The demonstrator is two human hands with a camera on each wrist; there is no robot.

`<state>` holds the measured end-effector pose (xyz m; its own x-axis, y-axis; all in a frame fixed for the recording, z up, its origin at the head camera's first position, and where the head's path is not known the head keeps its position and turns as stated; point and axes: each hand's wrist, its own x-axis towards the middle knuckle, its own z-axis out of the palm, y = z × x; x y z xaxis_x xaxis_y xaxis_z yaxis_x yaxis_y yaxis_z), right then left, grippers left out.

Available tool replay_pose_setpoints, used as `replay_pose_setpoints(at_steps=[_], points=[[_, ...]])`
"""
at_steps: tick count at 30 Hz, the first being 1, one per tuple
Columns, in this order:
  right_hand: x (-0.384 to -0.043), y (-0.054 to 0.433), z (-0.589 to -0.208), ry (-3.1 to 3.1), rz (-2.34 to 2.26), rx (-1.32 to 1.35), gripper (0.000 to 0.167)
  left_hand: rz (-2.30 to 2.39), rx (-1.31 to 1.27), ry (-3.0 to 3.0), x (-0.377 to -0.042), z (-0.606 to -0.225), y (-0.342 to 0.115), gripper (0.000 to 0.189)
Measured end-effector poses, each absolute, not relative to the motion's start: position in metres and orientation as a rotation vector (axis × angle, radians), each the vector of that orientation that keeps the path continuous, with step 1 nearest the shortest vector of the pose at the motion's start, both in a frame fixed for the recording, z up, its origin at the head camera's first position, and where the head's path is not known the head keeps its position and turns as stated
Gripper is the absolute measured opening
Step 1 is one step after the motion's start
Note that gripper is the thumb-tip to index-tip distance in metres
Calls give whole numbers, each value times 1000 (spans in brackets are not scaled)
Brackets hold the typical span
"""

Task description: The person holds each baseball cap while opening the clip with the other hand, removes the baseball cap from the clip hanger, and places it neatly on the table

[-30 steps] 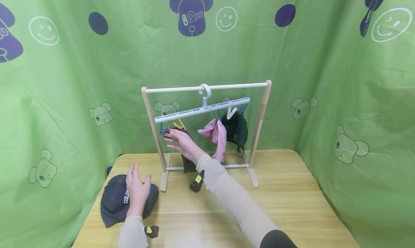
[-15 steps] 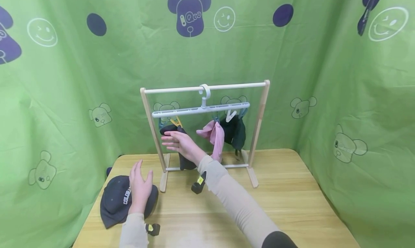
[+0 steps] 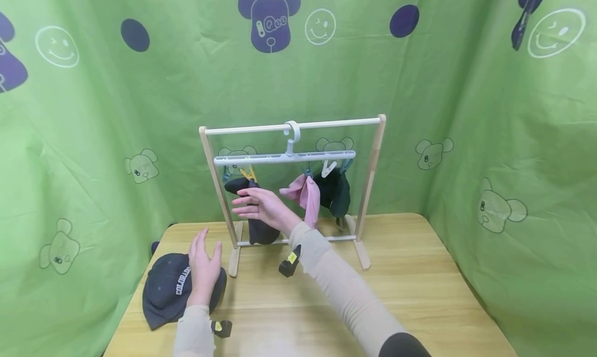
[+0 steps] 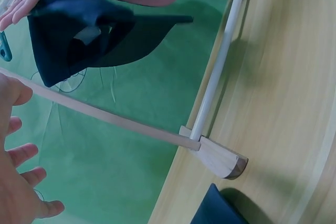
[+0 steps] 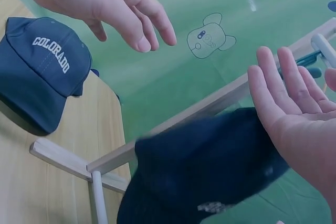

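My left hand, fingers spread, hovers over a dark cap lettered "COLORADO" on the table. In front of a dark cap hanging at the left of the hanger, my right hand is held out with fingers extended. A yellow clothespin grips that hanging cap under the light-blue hanger. Both palms hold nothing. The right wrist view shows the right fingers beside the hanging cap's upper edge. A pink cap and a dark green cap hang farther right.
The hanger hooks over the white top bar of a wooden-sided rack standing on the wooden table. White and blue clothespins are at its right. Green printed cloth surrounds the table.
The hanger has swung nearly level, its left end rising and right end dropping. The right fingers have come away from the clothespin area at its left end. The left hand has shifted slightly right.
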<state>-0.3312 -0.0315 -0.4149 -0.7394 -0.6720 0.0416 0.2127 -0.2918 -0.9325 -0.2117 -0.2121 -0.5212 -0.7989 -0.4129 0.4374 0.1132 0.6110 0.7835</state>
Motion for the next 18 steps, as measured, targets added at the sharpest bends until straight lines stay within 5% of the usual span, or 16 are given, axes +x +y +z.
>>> replay_pose_setpoints(at_steps=[18], points=[[-351,-15,-415,1431,-2159,-452,41,-1153,103,-2137,-225,-508,-198,49]])
